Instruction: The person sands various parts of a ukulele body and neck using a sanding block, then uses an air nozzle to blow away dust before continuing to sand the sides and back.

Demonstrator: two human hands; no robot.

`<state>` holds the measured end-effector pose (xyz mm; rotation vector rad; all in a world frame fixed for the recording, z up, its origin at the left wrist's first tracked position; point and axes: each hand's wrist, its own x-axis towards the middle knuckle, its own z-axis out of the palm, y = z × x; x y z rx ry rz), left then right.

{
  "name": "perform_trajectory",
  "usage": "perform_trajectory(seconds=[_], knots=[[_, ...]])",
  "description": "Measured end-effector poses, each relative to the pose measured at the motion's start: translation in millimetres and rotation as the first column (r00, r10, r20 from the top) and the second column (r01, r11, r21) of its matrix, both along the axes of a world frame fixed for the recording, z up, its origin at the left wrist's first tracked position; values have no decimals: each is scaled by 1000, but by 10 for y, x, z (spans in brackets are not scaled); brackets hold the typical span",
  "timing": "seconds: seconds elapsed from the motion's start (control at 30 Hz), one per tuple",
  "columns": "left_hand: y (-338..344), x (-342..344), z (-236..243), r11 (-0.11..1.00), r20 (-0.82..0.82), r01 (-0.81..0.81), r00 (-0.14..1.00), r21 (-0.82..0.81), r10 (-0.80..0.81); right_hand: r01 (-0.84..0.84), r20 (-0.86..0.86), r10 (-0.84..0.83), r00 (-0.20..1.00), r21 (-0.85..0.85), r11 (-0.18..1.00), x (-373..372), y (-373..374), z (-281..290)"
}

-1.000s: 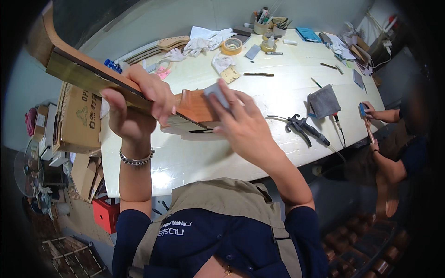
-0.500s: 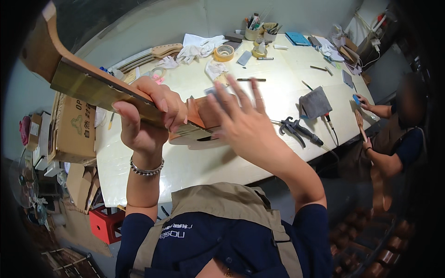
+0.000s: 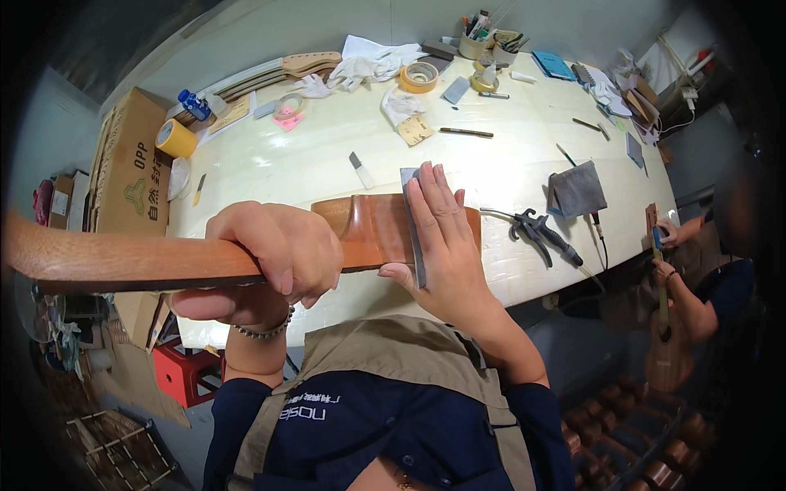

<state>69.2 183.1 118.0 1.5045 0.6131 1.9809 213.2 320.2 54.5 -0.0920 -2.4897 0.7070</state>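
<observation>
A small wooden ukulele or guitar lies across in front of me, its brown neck [image 3: 139,260] reaching to the left edge and its body [image 3: 381,225] over the table. My left hand [image 3: 274,254] is wrapped round the neck near the body, thumb underneath. On the upturned wood beside the neck joint, my right hand [image 3: 449,245] presses a thin grey sanding pad [image 3: 412,196], fingers laid along it and thumb at its near left edge. Part of the pad and the body's right end are hidden under that hand.
Beyond the body lie a blade [image 3: 360,170], a marker [image 3: 467,132], white gloves [image 3: 372,65] and a tape roll [image 3: 419,77]. An air blow gun [image 3: 536,236] and a dark grey block [image 3: 580,190] lie right. A cardboard box [image 3: 135,180] stands left; a co-worker's hand [image 3: 670,233] holds another instrument.
The instrument has turned over and its neck has dropped to nearly level, so the taped fretboard no longer shows. My right hand has come down onto the body with the pad.
</observation>
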Motion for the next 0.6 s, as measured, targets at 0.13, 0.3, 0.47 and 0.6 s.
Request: perform_trajectory(seconds=[0.13,0.3,0.47,0.6], knots=[[75,28,47,999,-28,30,999,-19,-30,20,-1,-20,1000,-25,999,54,33,-4],[248,3,95,984,-125,172,977,-41,-176,128,-14,-129,992,-42,991,229,-5,-30],[598,108,231,974,-181,135,969,-180,-168,271,-28,-274,961,-74,960,398,79,-81],[869,304,208,968,-42,88,994,-234,-100,294,88,-300,950,79,953,409,182,102]])
